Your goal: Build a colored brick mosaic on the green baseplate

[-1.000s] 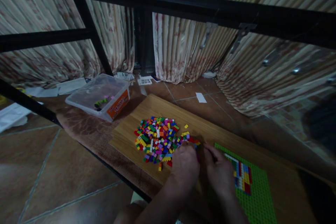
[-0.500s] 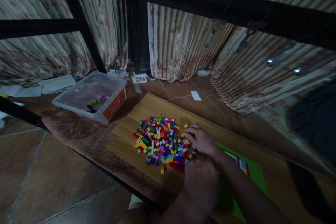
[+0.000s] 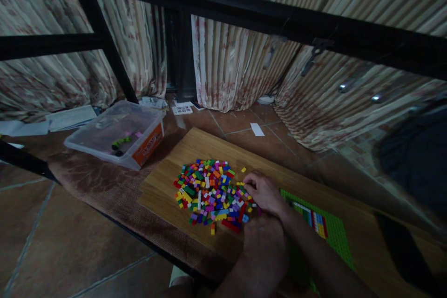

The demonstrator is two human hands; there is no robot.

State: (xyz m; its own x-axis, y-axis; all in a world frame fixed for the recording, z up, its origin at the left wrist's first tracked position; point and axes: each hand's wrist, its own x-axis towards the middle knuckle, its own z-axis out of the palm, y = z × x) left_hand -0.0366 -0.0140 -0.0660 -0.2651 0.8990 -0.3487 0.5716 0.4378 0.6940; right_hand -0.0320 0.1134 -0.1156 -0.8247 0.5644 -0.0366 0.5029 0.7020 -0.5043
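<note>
A loose pile of small multicoloured toy bricks [image 3: 209, 191] is spread on a wooden board. My right hand [image 3: 263, 191] reaches to the right edge of the pile, its fingers bent together and touching bricks there; anything between the fingertips is too small to make out. Just nearer to me, my left hand [image 3: 263, 240] is closed with its back towards me. Its fingertips are hidden, with a purple brick showing by its far edge. Right of the hands, partly under my right forearm, lies a green baseplate [image 3: 335, 228] bearing rows of white, red, blue and yellow bricks [image 3: 316, 221].
The wooden board [image 3: 195, 142] rests on a brown woven surface [image 3: 104, 186]. A clear plastic box [image 3: 115, 123] with an orange label stands at the left, a few pieces inside. A dark flat object [image 3: 401, 247] lies at the right. A black frame bar [image 3: 237, 4] crosses above.
The view has shifted slightly. My right hand stays at the pile's right edge with its fingers bent, and my left hand remains closed beside it.
</note>
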